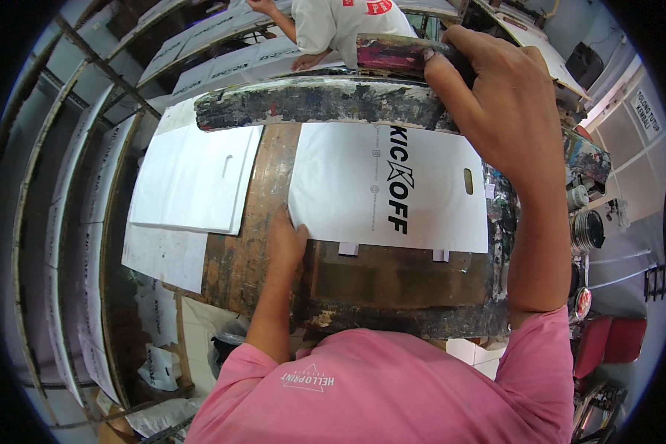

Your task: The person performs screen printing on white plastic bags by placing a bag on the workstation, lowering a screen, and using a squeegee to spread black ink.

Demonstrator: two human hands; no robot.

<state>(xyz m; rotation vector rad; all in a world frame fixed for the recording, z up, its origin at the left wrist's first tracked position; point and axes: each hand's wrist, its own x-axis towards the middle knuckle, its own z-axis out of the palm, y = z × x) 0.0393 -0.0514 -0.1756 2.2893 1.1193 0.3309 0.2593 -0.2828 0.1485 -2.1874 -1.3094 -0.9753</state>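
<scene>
Stained table (270, 174): bag (333, 177), its corner touched by your left hand (285, 240), grip unclear, probably for steadying; squeegee (389, 58), clasped in your right hand (507, 96).

The white bag (333, 185) lies flat and smooth on the bench (229, 270), its bold black print running sideways down the middle, a slot-shaped handle hole near its right edge. The left hand (286, 235) touches its near left corner. The block (388, 55), crusted with dark and magenta paint, sits raised in the right hand's (488, 96) grip, beyond the bag's far edge.
</scene>
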